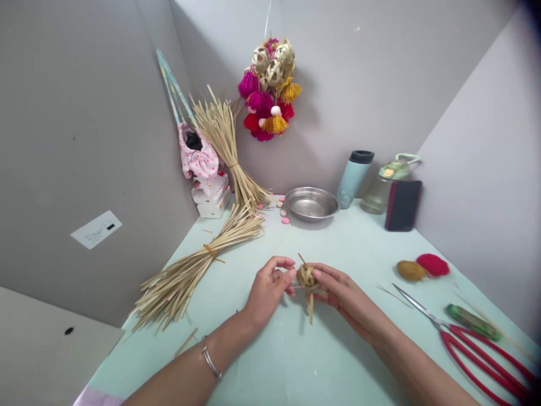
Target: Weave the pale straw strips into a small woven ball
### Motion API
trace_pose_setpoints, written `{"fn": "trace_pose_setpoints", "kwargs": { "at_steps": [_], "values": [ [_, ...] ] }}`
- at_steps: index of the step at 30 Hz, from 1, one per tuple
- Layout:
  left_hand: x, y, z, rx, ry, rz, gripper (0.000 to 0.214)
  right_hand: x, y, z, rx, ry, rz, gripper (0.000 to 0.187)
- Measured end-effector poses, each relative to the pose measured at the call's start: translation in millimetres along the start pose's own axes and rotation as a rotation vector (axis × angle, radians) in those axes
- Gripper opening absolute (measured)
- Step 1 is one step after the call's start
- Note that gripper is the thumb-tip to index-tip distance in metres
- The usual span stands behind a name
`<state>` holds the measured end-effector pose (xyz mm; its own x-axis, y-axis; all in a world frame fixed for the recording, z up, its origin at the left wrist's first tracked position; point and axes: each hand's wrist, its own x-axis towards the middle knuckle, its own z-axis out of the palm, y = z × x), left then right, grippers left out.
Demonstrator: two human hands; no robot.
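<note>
A small woven straw ball point(306, 275) is held up over the middle of the table, with loose strip ends sticking out at its top and bottom. My right hand point(338, 287) grips the ball from the right, fingers and thumb around its side. Just left of the ball, my left hand point(274, 282) has thumb and forefinger pinched together. A thin straw strip point(299, 287) runs from the ball to these fingers; its end is hidden by them. My left wrist wears a silver bangle point(210, 358).
Straw bundles point(186, 276) lie and lean at left. Behind stand a metal bowl point(313, 204), a blue tumbler point(354, 179), a green bottle point(376, 192) and a phone point(403, 206). Red-handled scissors point(448, 332), yarn point(431, 265) and a green knife-like tool point(472, 322) lie right. Tasselled balls point(270, 90) hang above.
</note>
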<state>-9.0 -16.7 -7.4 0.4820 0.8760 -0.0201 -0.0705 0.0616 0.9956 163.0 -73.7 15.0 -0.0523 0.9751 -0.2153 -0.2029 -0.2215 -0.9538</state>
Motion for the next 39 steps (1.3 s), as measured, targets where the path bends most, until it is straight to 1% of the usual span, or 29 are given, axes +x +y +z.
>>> {"fn": "trace_pose_setpoints", "kwargs": {
  "at_steps": [7, 13, 18, 21, 25, 29, 33, 39],
  "values": [
    [-4.1, 5.4, 0.5, 0.034, 0.043, 0.046, 0.027, 4.9, 7.2, -6.4, 0.145, -0.025, 0.043, 0.029],
    [-7.9, 3.7, 1.8, 0.019, -0.013, 0.158, 0.027, 6.8, 8.1, -7.2, 0.191, -0.018, 0.039, 0.028],
    [-9.7, -1.7, 3.1, 0.193, -0.006, 0.285, 0.016, 6.8, 8.2, -7.2, 0.206, 0.019, 0.056, 0.027],
    [-9.9, -4.2, 3.3, 0.275, -0.019, 0.347, 0.016, 7.0, 8.3, -7.6, 0.195, 0.04, 0.066, 0.028],
    [-8.8, -6.9, 2.9, 0.28, -0.014, 0.354, 0.018, 6.0, 8.5, -6.7, 0.187, 0.048, 0.066, 0.027],
    [-8.5, -7.3, 2.6, 0.262, -0.019, 0.341, 0.019, 4.6, 8.7, -4.6, 0.173, 0.023, 0.049, 0.026],
    [-9.2, -4.8, 2.1, 0.288, -0.019, 0.364, 0.015, 4.7, 9.3, -3.3, 0.162, -0.012, 0.035, 0.027],
    [-8.9, -2.8, 1.2, 0.3, -0.009, 0.386, 0.011, 6.0, 10.4, -2.5, 0.171, -0.027, 0.023, 0.023]
  ]
}}
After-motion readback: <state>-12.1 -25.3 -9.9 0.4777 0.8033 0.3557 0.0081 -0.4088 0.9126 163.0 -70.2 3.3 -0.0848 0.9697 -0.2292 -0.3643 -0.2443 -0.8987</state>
